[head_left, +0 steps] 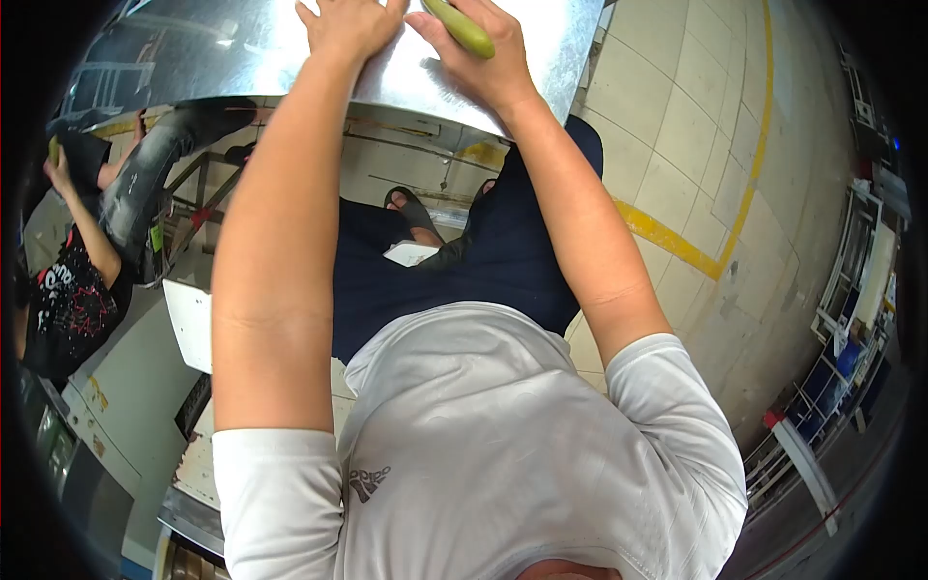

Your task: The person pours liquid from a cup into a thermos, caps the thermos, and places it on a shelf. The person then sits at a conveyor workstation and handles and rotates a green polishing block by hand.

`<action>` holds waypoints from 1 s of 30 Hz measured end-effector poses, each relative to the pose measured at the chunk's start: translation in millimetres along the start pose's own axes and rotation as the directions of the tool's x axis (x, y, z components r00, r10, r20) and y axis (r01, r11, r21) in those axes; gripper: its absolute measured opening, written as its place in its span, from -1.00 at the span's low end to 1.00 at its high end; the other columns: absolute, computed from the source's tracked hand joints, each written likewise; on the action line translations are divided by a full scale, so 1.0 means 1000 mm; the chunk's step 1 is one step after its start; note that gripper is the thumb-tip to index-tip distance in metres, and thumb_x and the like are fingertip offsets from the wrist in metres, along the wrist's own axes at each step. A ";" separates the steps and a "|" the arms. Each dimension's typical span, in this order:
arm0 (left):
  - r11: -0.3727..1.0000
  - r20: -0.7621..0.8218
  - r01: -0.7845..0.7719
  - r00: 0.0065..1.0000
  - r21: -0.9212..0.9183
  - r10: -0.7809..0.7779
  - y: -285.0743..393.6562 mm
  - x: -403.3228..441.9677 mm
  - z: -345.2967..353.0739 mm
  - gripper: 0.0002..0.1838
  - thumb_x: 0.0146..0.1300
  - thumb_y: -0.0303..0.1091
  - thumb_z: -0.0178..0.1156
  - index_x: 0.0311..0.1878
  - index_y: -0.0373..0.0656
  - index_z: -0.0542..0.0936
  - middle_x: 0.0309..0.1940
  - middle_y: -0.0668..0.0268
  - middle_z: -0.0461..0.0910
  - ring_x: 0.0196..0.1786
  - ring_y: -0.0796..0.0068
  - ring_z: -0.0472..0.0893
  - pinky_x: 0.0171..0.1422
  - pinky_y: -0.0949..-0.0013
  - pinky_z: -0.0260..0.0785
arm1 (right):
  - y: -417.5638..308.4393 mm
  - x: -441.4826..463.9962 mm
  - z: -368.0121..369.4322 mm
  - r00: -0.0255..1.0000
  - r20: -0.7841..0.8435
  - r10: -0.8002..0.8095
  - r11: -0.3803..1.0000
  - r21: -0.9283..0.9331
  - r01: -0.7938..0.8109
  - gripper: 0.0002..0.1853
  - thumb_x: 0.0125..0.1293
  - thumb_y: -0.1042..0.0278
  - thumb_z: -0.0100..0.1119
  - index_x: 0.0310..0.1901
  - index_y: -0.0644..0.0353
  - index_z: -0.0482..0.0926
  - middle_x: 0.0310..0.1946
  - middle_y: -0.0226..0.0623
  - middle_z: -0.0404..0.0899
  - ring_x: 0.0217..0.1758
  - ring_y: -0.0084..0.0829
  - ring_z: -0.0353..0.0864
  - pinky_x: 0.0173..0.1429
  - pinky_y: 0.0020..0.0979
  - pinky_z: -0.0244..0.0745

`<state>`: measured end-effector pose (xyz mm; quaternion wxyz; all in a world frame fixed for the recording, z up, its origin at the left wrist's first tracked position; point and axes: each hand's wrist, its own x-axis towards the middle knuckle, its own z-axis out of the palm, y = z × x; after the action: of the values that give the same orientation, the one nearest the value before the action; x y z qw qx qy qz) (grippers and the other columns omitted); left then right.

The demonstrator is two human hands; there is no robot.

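At the top edge, my left hand (356, 27) rests palm down over the shiny metal tabletop (256, 58). Its outer finger is spread away from the others, and the fingertips are partly cut off by the frame. Close by on the right, my right hand (495, 70) is closed around an olive-green rounded handle (468, 32). The far end of that handle runs out of view, so the kind of tool does not show. Whatever lies beyond my fingers on the tabletop is outside the picture.
I sit with my legs under the table. A co-worker in a black printed shirt (82, 300) is at the left, a green object (54, 149) in hand. Yellow floor tape (667, 237) crosses the tiles at right; metal racks (841, 290) stand beyond.
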<state>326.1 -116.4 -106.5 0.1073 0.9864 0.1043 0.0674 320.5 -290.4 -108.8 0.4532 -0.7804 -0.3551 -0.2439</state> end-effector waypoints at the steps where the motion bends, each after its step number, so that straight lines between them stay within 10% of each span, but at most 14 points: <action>1: 0.999 0.029 0.051 0.998 0.013 -0.052 0.007 0.011 -0.006 -0.30 0.60 0.17 -0.09 0.65 0.03 0.32 0.68 -0.06 0.18 0.69 -0.38 0.07 0.67 -0.52 -0.18 | 0.001 0.001 -0.002 0.998 -0.020 0.053 0.998 0.045 -0.052 -0.71 0.38 0.34 0.42 -0.02 0.40 0.69 -0.03 0.04 0.74 -0.02 0.01 0.76 0.11 -0.17 0.66; 7: 0.988 -0.123 0.149 0.982 0.032 -0.144 0.004 0.046 0.020 -0.29 0.55 0.14 -0.04 0.61 -0.05 0.39 0.65 -0.05 0.24 0.70 -0.33 0.09 0.66 -0.56 -0.22 | -0.006 -0.002 -0.011 0.761 0.050 0.646 0.683 0.407 -0.607 -0.77 0.50 0.33 0.32 0.04 0.29 0.72 -0.03 -0.25 0.78 -0.08 -0.46 0.75 0.07 -0.43 0.62; 11: 0.986 -0.179 0.154 0.974 0.058 -0.141 0.001 0.049 0.022 -0.31 0.54 0.10 0.01 0.59 -0.07 0.41 0.62 -0.06 0.30 0.68 -0.33 0.12 0.67 -0.54 -0.18 | 0.006 0.026 0.009 0.628 -0.032 0.778 0.547 0.526 -0.651 -0.75 0.50 0.28 0.31 -0.04 0.35 0.68 -0.26 -0.28 0.74 -0.22 -0.55 0.69 -0.06 -0.47 0.59; 17: 0.988 -0.199 0.147 0.971 0.052 -0.134 0.000 0.053 0.020 -0.36 0.52 0.05 0.09 0.56 -0.03 0.44 0.60 0.00 0.33 0.66 -0.27 0.17 0.64 -0.52 -0.10 | 0.056 0.129 0.066 0.729 0.058 0.682 0.525 0.656 -0.542 -0.68 0.51 0.25 0.30 0.07 0.36 0.61 -0.58 -0.44 0.55 -0.61 -0.62 0.49 -0.50 -0.51 0.39; 23: 0.996 -0.261 0.090 0.962 0.027 -0.080 -0.012 0.058 0.039 -0.41 0.60 0.03 -0.06 0.56 -0.02 0.41 0.64 0.09 0.29 0.67 -0.33 0.14 0.60 -0.62 -0.19 | 0.105 0.139 0.115 0.832 0.185 0.524 0.634 0.568 -0.526 -0.59 0.43 0.14 0.41 0.14 0.26 0.67 -0.48 -0.41 0.63 -0.53 -0.55 0.54 -0.35 -0.45 0.50; 25: 0.996 -0.220 0.079 0.972 -0.049 -0.088 -0.014 0.056 0.032 -0.44 0.62 -0.01 -0.06 0.53 -0.06 0.45 0.60 0.07 0.35 0.66 -0.34 0.16 0.62 -0.59 -0.20 | 0.097 0.141 0.113 0.717 0.319 0.620 0.489 0.557 -0.671 -0.57 0.36 -0.08 0.45 -0.06 0.16 0.72 -0.31 -0.24 0.75 -0.19 -0.40 0.75 -0.01 -0.28 0.62; 28: 0.939 -0.193 0.100 0.966 -0.329 -0.171 -0.032 0.058 0.031 -0.49 0.62 -0.16 -0.05 0.49 -0.19 0.48 0.50 -0.03 0.45 0.62 -0.29 0.28 0.67 -0.49 -0.16 | 0.100 0.144 0.116 0.792 0.235 0.563 0.540 0.621 -0.568 -0.57 0.43 -0.05 0.39 -0.07 0.23 0.70 -0.33 -0.24 0.73 -0.23 -0.45 0.68 -0.09 -0.33 0.59; 29: 0.826 -0.141 0.134 0.958 -0.547 -0.248 -0.037 0.068 0.019 -0.50 0.64 -0.19 -0.04 0.47 -0.27 0.48 0.41 -0.01 0.54 0.55 -0.07 0.42 0.68 -0.26 0.02 | 0.102 0.143 0.116 0.777 0.246 0.580 0.521 0.622 -0.585 -0.55 0.44 -0.08 0.38 -0.08 0.24 0.70 -0.34 -0.25 0.72 -0.24 -0.43 0.67 -0.10 -0.33 0.58; 30: 0.418 -0.151 0.096 0.841 -0.903 -0.520 -0.017 0.084 0.018 -0.53 0.67 -0.20 -0.01 0.43 -0.33 0.50 0.37 0.01 0.56 0.41 0.16 0.55 0.55 0.02 0.32 | 0.103 0.143 0.112 0.754 0.288 0.591 0.495 0.609 -0.620 -0.54 0.47 -0.10 0.35 -0.08 0.24 0.69 -0.33 -0.24 0.72 -0.24 -0.43 0.66 -0.10 -0.32 0.58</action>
<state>406.9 -85.0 -118.2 0.5769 0.7163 0.2600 0.2941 497.1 -179.1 -115.8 0.7512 -0.6405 -0.1308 0.0920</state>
